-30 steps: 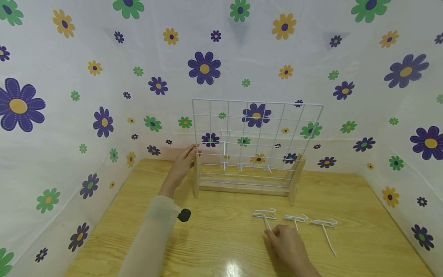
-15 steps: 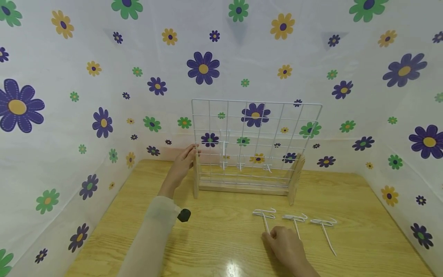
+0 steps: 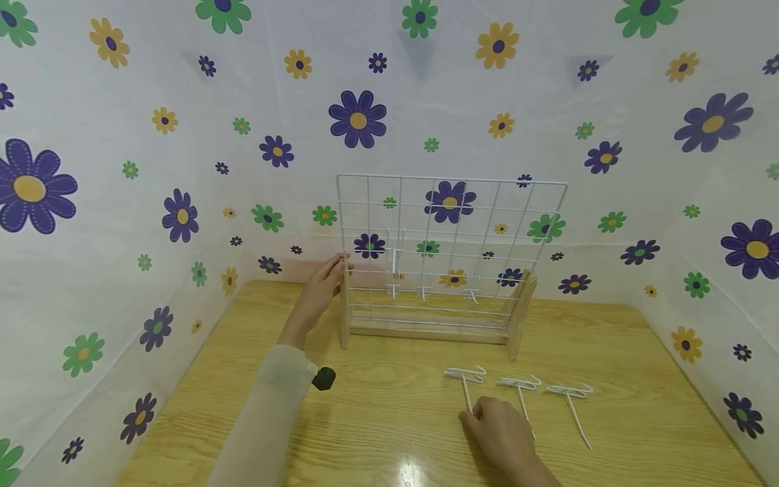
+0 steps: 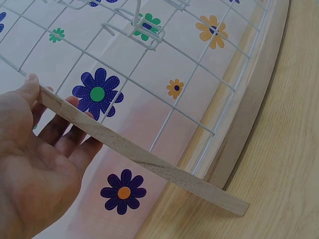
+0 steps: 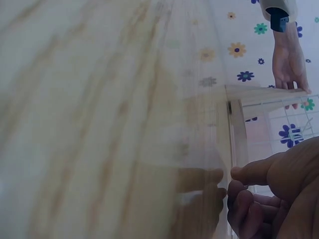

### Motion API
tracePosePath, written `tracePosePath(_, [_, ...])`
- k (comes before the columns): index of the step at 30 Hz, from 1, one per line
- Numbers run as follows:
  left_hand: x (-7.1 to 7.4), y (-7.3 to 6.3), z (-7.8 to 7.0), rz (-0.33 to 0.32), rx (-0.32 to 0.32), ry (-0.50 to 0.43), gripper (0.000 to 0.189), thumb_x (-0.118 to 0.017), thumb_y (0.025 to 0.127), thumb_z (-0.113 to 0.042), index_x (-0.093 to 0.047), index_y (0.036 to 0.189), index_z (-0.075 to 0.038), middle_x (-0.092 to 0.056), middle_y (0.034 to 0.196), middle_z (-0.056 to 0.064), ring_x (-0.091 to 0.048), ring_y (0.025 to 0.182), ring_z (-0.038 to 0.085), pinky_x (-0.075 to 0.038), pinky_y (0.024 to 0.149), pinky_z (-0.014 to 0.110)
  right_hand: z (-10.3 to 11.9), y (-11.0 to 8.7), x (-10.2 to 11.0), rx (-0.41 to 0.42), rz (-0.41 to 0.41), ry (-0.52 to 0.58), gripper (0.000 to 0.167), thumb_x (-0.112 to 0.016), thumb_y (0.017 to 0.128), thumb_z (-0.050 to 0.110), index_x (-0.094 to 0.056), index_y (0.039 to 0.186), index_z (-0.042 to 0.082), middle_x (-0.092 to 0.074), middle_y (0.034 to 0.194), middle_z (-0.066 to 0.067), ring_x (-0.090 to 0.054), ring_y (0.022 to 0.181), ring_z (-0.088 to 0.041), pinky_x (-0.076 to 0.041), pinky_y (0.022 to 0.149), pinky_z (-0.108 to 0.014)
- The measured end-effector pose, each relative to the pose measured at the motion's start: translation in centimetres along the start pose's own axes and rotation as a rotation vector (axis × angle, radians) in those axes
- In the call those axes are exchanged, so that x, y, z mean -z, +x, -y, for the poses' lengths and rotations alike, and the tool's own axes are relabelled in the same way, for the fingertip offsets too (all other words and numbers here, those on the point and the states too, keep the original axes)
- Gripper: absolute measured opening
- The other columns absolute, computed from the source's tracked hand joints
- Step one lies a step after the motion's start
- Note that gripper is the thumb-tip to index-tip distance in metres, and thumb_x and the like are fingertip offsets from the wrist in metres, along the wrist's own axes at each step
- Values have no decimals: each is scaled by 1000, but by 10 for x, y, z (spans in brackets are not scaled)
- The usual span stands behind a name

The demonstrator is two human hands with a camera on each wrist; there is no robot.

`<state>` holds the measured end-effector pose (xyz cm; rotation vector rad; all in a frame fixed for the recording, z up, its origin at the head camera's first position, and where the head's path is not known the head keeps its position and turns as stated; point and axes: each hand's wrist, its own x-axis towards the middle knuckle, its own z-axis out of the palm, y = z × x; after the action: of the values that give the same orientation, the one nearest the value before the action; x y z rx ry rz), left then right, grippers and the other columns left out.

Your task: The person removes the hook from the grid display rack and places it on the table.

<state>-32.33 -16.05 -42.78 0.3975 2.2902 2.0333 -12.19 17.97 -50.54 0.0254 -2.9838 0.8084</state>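
A white wire grid (image 3: 450, 179) stands upright in a wooden stand (image 3: 426, 333). My left hand (image 3: 316, 291) grips the stand's left upright (image 4: 149, 159), thumb on one side and fingertips on the other. Several white wire hooks hang on the grid, among them a left one (image 3: 394, 262) and a right one (image 3: 472, 295). In front, three more lie in a row. At the left one, a white display hook (image 3: 465, 391), my right hand (image 3: 502, 433) pinches the near end of the stem. That grip is hidden in the right wrist view, where the fingers (image 5: 249, 174) hover close to the tabletop.
The middle loose hook (image 3: 520, 392) lies close beside my right hand, and the right one (image 3: 575, 412) is farther out. Flower-printed sheeting (image 3: 262, 88) encloses the wooden table (image 3: 365, 419) at the back and both sides.
My right hand has slid slightly toward me and left along the stem of the left loose hook, uncovering more of it and of the middle hook. The left hand stays on the upright.
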Motion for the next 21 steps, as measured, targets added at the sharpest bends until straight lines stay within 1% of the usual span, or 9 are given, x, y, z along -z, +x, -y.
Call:
tracePosePath(7, [0,0,0,0,-2,-9,57,-39,113,-41,-32,164,-16,-46,157,15,-34,150,34,-31,122,51,0,-1,0,24,0,-17,24,-77,91,23,-67,72,12,-45,53,8,-38,46,-6,-28,40,-15])
tracePosePath(13, [1,-1,0,-4,11,6,56,-39,113,-41,-33,163,-18,-47,156,13,-37,149,32,-33,121,50,-1,-3,-1,55,-3,-29,22,-79,91,21,-68,77,7,-44,51,8,-38,43,-4,-30,38,-13])
tracePosePath(21, [1,1,2,-9,8,17,58,-40,112,-43,-33,163,-16,-48,156,12,-38,148,31,-34,121,50,0,-4,0,45,-10,-44,22,-79,91,23,-68,77,10,-43,51,9,-36,43,-4,-27,39,-13])
